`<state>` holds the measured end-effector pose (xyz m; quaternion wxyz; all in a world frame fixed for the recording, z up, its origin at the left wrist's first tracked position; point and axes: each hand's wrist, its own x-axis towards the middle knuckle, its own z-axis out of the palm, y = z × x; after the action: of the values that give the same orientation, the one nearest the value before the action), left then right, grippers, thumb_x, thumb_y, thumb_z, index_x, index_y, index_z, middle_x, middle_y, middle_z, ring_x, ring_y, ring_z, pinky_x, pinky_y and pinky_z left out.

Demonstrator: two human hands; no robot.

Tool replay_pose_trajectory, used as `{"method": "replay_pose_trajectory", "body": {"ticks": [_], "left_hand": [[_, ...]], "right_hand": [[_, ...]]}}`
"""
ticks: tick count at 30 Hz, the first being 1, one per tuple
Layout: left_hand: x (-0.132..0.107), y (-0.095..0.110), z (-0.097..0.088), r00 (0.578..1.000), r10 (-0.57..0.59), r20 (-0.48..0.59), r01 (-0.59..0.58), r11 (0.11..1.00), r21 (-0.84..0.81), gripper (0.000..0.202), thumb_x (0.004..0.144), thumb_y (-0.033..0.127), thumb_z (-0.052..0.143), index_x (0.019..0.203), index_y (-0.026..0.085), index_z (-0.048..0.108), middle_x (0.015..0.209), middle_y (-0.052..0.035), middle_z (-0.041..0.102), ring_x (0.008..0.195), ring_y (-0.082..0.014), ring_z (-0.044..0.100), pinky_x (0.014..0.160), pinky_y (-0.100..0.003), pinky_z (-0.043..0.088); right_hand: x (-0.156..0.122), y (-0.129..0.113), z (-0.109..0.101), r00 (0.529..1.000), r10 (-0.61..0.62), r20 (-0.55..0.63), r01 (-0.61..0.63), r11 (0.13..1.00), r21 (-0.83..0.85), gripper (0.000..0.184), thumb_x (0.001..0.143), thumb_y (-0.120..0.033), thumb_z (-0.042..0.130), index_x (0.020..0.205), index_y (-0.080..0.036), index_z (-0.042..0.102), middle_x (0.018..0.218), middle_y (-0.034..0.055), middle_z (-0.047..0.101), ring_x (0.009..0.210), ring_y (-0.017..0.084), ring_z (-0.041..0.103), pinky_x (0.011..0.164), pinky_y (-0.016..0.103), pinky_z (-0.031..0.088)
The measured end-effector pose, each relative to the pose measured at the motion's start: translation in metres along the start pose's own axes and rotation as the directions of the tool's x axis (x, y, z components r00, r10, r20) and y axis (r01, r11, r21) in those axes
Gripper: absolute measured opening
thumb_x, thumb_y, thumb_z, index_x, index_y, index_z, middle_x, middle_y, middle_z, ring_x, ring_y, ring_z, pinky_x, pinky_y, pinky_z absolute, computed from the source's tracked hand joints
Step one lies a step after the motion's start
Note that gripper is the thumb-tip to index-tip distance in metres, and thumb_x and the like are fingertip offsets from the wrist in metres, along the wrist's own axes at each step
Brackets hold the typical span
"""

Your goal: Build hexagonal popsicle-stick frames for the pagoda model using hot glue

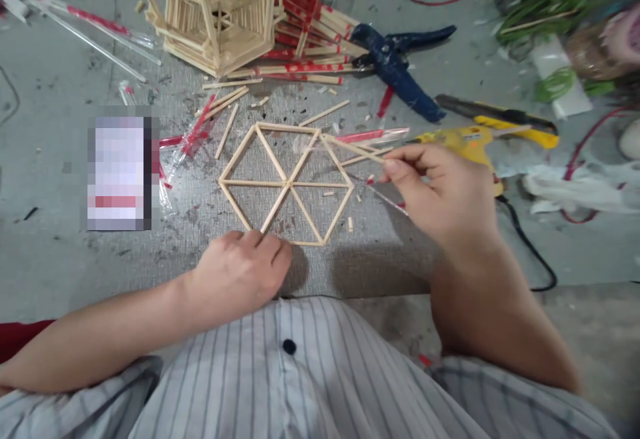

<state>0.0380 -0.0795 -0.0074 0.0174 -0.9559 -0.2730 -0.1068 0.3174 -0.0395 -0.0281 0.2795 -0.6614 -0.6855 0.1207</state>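
A hexagonal frame (306,184) of thin wooden sticks, with spokes meeting at its centre, lies flat on the table. My left hand (245,265) is closed over its lower-left corner, fingers curled and hiding that joint. Between thumb and fingertips, my right hand (440,189) pinches the end of a thin wooden stick (357,147). That stick slants up to the left, its far end at the frame's upper-right corner; whether it touches there I cannot tell. A yellow glue gun (463,139) lies partly behind my right hand.
A built stick structure (215,19) stands at the back, beside red-wrapped stick bundles (305,65). Blue-handled cutters (400,69) and a yellow utility knife (515,122) lie right. A blurred-out rectangular object (117,172) is at left; plastic wrappers and stick scraps are scattered around.
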Motion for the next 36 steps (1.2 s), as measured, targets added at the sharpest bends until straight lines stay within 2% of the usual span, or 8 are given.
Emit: {"method": "replay_pose_trajectory", "body": {"ticks": [4,8,10,15,20,27,32,36], "left_hand": [[0.005,-0.025,0.001,0.962,-0.175,-0.209,0.179,0.984,0.003,0.012,0.092,0.019,0.058,0.097,0.017,0.068,0.067,0.0007,0.064,0.056,-0.0126,0.060,0.046,-0.025,0.041],[0.007,-0.048,0.006,0.848,-0.439,-0.297,0.392,0.896,-0.207,0.048,0.095,0.033,0.058,0.140,0.020,0.045,0.091,-0.0034,0.071,0.063,-0.0110,0.063,0.046,-0.022,0.041],[0.007,-0.054,0.009,0.835,-0.449,-0.318,0.372,0.887,-0.275,0.064,0.094,0.038,0.061,0.148,0.019,0.033,0.096,-0.0047,0.071,0.060,-0.0090,0.061,0.043,-0.020,0.040],[0.007,-0.056,0.013,0.884,-0.308,-0.351,0.217,0.937,-0.276,0.026,0.095,0.024,0.056,0.121,0.018,0.061,0.082,-0.0010,0.074,0.061,-0.0089,0.065,0.054,-0.019,0.050],[0.008,-0.050,0.009,0.875,-0.259,-0.408,0.093,0.918,-0.385,0.027,0.096,0.018,0.053,0.120,0.020,0.064,0.082,-0.0014,0.076,0.060,-0.0078,0.068,0.054,-0.016,0.052],[0.014,-0.055,0.002,0.638,-0.658,-0.399,0.235,0.660,-0.713,0.015,0.096,0.022,0.057,0.101,0.028,0.070,0.081,0.0040,0.076,0.052,-0.0045,0.065,0.046,-0.016,0.052],[0.023,-0.052,0.004,0.732,-0.584,-0.350,0.273,0.723,-0.635,0.017,0.098,0.029,0.054,0.095,0.020,0.069,0.078,0.0013,0.075,0.053,-0.0062,0.066,0.047,-0.016,0.052],[0.028,-0.045,0.005,0.736,-0.599,-0.316,0.341,0.730,-0.592,0.019,0.097,0.027,0.053,0.095,0.019,0.070,0.079,-0.0001,0.076,0.053,-0.0063,0.066,0.048,-0.016,0.052]], "right_hand": [[0.014,-0.012,-0.001,1.000,-0.008,-0.013,0.011,0.977,0.212,0.018,0.090,-0.040,0.056,0.085,-0.024,0.063,0.068,0.0000,0.067,0.060,0.016,0.059,0.061,0.032,0.044],[0.020,-0.032,0.001,0.971,-0.238,0.024,0.230,0.956,0.184,0.018,0.093,-0.039,0.055,0.086,-0.026,0.064,0.072,0.0000,0.067,0.065,0.018,0.060,0.073,0.037,0.045],[0.019,-0.040,0.004,0.939,-0.335,0.074,0.321,0.934,0.155,0.021,0.095,-0.039,0.051,0.084,-0.027,0.065,0.071,0.0001,0.067,0.063,0.018,0.058,0.076,0.038,0.045],[0.012,-0.045,0.011,0.911,-0.383,0.152,0.373,0.923,0.092,0.025,0.098,-0.036,0.046,0.084,-0.026,0.065,0.073,0.0018,0.069,0.064,0.018,0.058,0.076,0.037,0.044],[0.011,-0.037,0.016,0.890,-0.438,0.125,0.431,0.899,0.081,0.027,0.099,-0.036,0.045,0.084,-0.026,0.064,0.073,0.0006,0.070,0.062,0.017,0.058,0.079,0.038,0.042],[0.011,-0.032,0.011,0.900,-0.420,-0.116,0.432,0.896,0.102,0.022,0.099,-0.028,0.045,0.084,-0.025,0.061,0.063,-0.0014,0.065,0.059,0.017,0.057,0.074,0.037,0.041],[0.006,-0.037,0.016,0.909,-0.411,-0.069,0.415,0.907,0.074,0.035,0.102,-0.048,0.035,0.098,-0.026,0.062,0.088,0.0051,0.072,0.077,0.020,0.065,0.082,0.039,0.043],[0.006,-0.038,0.024,0.874,-0.485,0.023,0.485,0.874,0.004,0.042,0.101,-0.055,0.033,0.106,-0.026,0.064,0.090,0.0049,0.074,0.078,0.020,0.066,0.080,0.038,0.040]]}}
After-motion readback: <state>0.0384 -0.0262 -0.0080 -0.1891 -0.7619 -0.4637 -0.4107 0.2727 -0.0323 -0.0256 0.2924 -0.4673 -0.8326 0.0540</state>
